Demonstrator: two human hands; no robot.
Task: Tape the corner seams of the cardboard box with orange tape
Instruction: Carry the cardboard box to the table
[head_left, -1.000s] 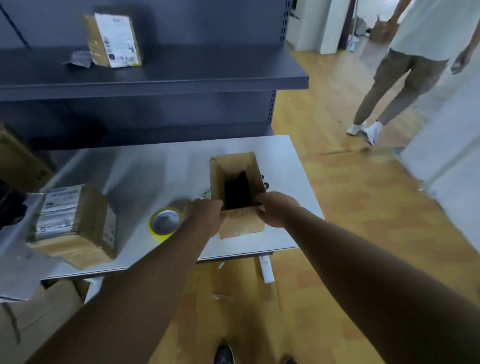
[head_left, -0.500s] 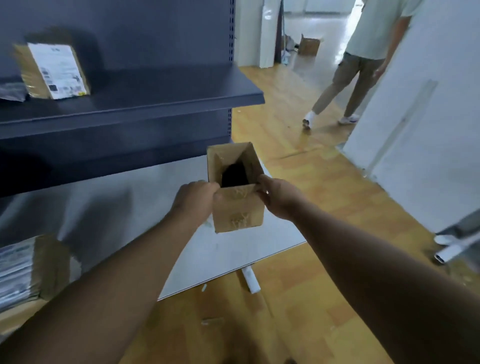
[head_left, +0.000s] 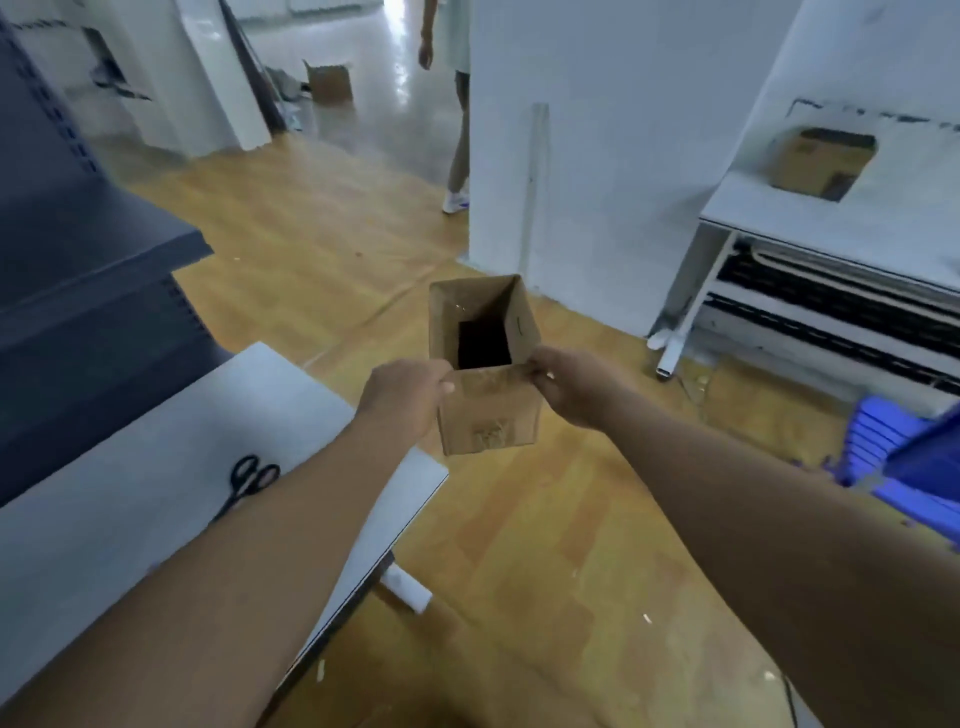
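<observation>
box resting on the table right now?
No. Both hands, left and right, hold the box in the air past the table edge.

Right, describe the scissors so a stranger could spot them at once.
Find the pale grey table at lower left, beside the dark shelving. The scissors lie flat on it, just left of the person's left forearm. With black handles and dark blades, they are the only small thing showing on that tabletop.

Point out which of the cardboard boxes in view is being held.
The open-topped box over the floor, gripped by the left hand and right hand. The doorway box and the right-table box sit untouched.
</observation>
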